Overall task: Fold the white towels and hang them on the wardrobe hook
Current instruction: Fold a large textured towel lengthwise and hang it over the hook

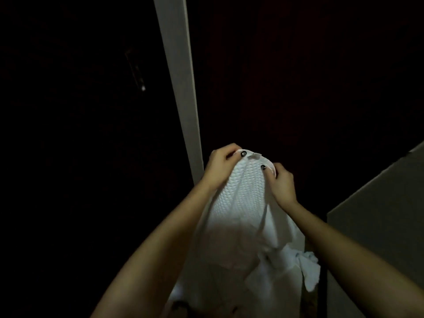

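A white waffle-weave towel hangs down from both my hands in the middle of the view. My left hand pinches its top edge on the left, thumb over the cloth. My right hand pinches the top edge on the right. A small tag or loop sticks up between the two hands. The towel's lower part bunches in folds at the bottom right. No hook can be made out in the dark space behind.
A pale vertical door edge or frame runs from the top down to my left hand. To the left, a dark door with a faint metal handle. A grey slanted surface fills the right side.
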`<state>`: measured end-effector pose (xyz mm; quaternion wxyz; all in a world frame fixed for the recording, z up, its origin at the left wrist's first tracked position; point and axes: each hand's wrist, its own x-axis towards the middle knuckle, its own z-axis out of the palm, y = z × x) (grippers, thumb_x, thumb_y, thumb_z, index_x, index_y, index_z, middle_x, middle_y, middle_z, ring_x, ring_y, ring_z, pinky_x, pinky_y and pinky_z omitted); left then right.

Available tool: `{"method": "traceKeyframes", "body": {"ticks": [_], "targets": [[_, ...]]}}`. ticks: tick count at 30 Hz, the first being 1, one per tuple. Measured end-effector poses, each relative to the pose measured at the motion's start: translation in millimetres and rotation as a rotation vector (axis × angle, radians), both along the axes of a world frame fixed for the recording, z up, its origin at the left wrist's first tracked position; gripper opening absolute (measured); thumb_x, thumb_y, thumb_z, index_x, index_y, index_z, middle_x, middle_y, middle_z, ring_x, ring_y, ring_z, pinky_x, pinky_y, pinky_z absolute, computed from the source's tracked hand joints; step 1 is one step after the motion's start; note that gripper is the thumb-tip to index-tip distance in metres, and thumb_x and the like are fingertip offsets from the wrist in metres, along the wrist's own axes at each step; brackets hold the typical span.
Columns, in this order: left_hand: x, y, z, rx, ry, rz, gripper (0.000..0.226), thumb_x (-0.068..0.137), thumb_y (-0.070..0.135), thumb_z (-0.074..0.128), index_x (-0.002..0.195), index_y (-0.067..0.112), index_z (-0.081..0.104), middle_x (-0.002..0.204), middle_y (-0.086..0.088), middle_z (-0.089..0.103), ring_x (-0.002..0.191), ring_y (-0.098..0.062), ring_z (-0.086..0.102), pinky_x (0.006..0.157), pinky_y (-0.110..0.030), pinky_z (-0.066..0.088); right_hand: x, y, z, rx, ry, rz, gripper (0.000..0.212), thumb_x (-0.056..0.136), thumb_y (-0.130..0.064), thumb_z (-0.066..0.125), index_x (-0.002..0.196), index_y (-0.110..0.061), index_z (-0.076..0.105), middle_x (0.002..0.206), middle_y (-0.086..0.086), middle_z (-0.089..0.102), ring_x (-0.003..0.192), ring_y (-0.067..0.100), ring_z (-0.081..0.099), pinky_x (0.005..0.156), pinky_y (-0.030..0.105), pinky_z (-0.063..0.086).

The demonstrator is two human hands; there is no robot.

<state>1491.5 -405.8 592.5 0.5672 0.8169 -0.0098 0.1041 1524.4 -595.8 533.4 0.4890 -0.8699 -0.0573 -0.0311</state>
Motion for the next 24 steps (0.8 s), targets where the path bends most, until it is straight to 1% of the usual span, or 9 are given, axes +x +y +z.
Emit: {"method": "traceKeyframes", "body": {"ticks": [3, 6, 8, 11, 13, 15, 17, 20, 24], "targets": [[-32, -7, 59, 0.031, -0.082, -0.004, 0.017, 0.090, 0.022, 0.059, 0.077, 0.032, 0.063, 0.071, 0.014, 0.061, 0.072, 0.000, 0.055, 0.068, -0.026, 0.044, -25, -15, 35, -0.012, 0.037, 0.055, 0.024, 0.095, -0.029, 0.059, 0.082, -0.009, 0.059, 0.072, -0.001, 0.060, 0.067, 0.010, 0.055, 0.057, 0.029, 0.039], [-63, -10, 108, 0.036, -0.180, 0.020, 0.023, 0.091, 0.018, 0.058, 0.077, 0.035, 0.062, 0.071, 0.019, 0.062, 0.073, 0.003, 0.055, 0.069, -0.023, 0.043, -50, -21, 66, -0.026, 0.021, 0.080, 0.008, 0.093, -0.019, 0.061, 0.092, -0.011, 0.063, 0.080, 0.001, 0.064, 0.072, 0.012, 0.058, 0.059, 0.024, 0.042], [-87, -11, 135, -0.030, -0.250, 0.046, 0.021, 0.093, 0.013, 0.056, 0.080, 0.027, 0.065, 0.074, 0.016, 0.063, 0.074, 0.002, 0.057, 0.069, -0.019, 0.043, -67, -24, 85, -0.049, -0.014, 0.072, 0.010, 0.092, -0.012, 0.059, 0.097, -0.009, 0.066, 0.086, 0.005, 0.067, 0.076, 0.017, 0.062, 0.062, 0.029, 0.047], [-127, -7, 169, -0.148, -0.290, 0.081, 0.015, 0.096, 0.016, 0.056, 0.087, 0.008, 0.065, 0.077, -0.001, 0.061, 0.072, -0.008, 0.057, 0.065, -0.021, 0.043, -91, -28, 107, -0.142, 0.025, 0.069, 0.017, 0.094, -0.011, 0.056, 0.104, -0.009, 0.069, 0.095, 0.007, 0.071, 0.082, 0.019, 0.066, 0.064, 0.028, 0.049], [-158, 0, 188, -0.169, -0.314, 0.094, 0.016, 0.096, 0.017, 0.055, 0.087, 0.006, 0.064, 0.077, -0.003, 0.060, 0.071, -0.008, 0.057, 0.063, -0.020, 0.044, -107, -26, 123, -0.176, 0.055, 0.072, 0.018, 0.093, -0.013, 0.058, 0.102, -0.006, 0.071, 0.096, 0.010, 0.071, 0.082, 0.020, 0.065, 0.065, 0.026, 0.045], [-190, 8, 203, -0.199, -0.338, 0.118, 0.014, 0.095, 0.014, 0.055, 0.084, 0.011, 0.064, 0.078, -0.002, 0.062, 0.071, -0.006, 0.058, 0.064, -0.019, 0.046, -129, -18, 140, -0.168, 0.035, 0.098, 0.017, 0.094, -0.016, 0.058, 0.096, -0.006, 0.071, 0.091, 0.010, 0.071, 0.078, 0.020, 0.064, 0.061, 0.026, 0.042], [-221, 17, 215, -0.238, -0.368, 0.170, 0.016, 0.095, 0.011, 0.055, 0.082, 0.015, 0.063, 0.076, 0.000, 0.062, 0.070, -0.003, 0.059, 0.065, -0.019, 0.046, -157, -7, 155, -0.145, -0.002, 0.124, 0.017, 0.096, -0.018, 0.054, 0.091, -0.006, 0.066, 0.083, 0.010, 0.067, 0.072, 0.023, 0.061, 0.056, 0.029, 0.040], [-267, 38, 229, -0.265, -0.392, 0.257, 0.017, 0.094, 0.011, 0.056, 0.079, 0.015, 0.062, 0.073, 0.001, 0.061, 0.068, -0.003, 0.057, 0.065, -0.020, 0.045, -196, 3, 171, -0.155, -0.075, 0.122, 0.019, 0.099, -0.021, 0.043, 0.089, -0.008, 0.051, 0.076, 0.013, 0.061, 0.066, 0.028, 0.057, 0.053, 0.033, 0.036], [-325, 76, 225, -0.214, -0.311, 0.397, 0.016, 0.093, 0.015, 0.058, 0.080, 0.012, 0.066, 0.075, -0.004, 0.063, 0.073, -0.013, 0.058, 0.067, -0.029, 0.045, -239, 2, 198, -0.396, -0.182, 0.160, 0.019, 0.102, -0.028, 0.036, 0.093, -0.012, 0.040, 0.069, 0.006, 0.052, 0.059, 0.028, 0.049, 0.054, 0.036, 0.034]]}}
